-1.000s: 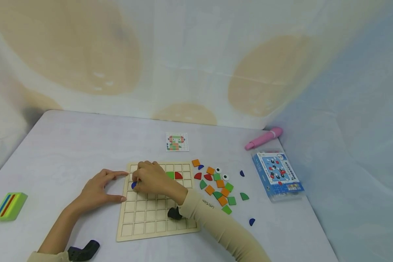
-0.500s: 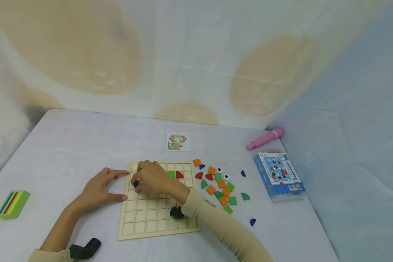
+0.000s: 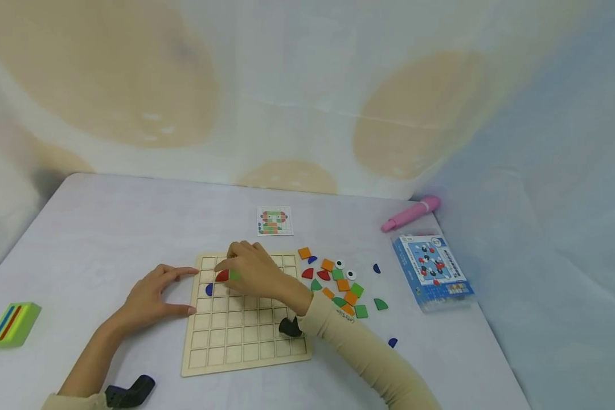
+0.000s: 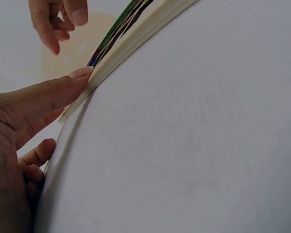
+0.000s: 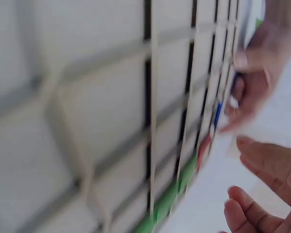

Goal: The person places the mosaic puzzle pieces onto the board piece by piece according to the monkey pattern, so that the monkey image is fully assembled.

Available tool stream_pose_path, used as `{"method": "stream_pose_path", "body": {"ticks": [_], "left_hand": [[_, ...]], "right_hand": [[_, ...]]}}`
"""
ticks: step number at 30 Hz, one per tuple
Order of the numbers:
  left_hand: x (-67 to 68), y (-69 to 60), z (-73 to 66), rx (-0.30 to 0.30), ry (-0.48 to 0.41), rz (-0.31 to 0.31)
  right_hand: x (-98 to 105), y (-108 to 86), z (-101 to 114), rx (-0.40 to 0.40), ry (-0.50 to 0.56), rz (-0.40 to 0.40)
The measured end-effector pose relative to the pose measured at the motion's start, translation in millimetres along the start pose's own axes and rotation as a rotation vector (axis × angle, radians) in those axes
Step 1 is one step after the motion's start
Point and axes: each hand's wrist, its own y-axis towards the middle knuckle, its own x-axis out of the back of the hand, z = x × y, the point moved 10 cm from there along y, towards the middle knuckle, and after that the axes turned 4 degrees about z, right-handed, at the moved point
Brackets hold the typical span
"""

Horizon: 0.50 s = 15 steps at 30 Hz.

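A wooden grid board lies on the table. My left hand touches its left edge with thumb and index finger spread apart; in the left wrist view the thumb rests against the board's edge. Over the board's upper rows hovers my right hand, holding nothing. Its fingers stand off the board in the right wrist view. A blue semicircle piece sits in a cell near the left edge. Above and to its right are a red quarter-circle piece and a green piece, partly hidden by the hand.
Loose orange, green, red and blue pieces, plus two eye discs, lie right of the board. A pattern card lies behind it. Farther right are a blue box and a pink pen-like object. A lime block sits at far left.
My right hand has let go of the blue semicircle piece and moved up and right, uncovering the red piece. My left hand keeps its place at the board's edge.
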Motion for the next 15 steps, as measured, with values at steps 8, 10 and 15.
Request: {"method": "stream_pose_path", "body": {"ticks": [8,10,15], "left_hand": [[0.5,-0.7,1.7,0.012,0.008,-0.012],[0.7,-0.3,1.6,0.011,0.009,-0.015],[0.4,0.2,0.9,0.01,0.005,-0.016]], "right_hand": [[21.6,-35.6,-91.6,-0.182,0.132,-0.095],[19.2,-46.3,-114.7,-0.246,0.15,-0.09],[11.2,-67.7,-153.3,-0.354,0.126,-0.06]]}}
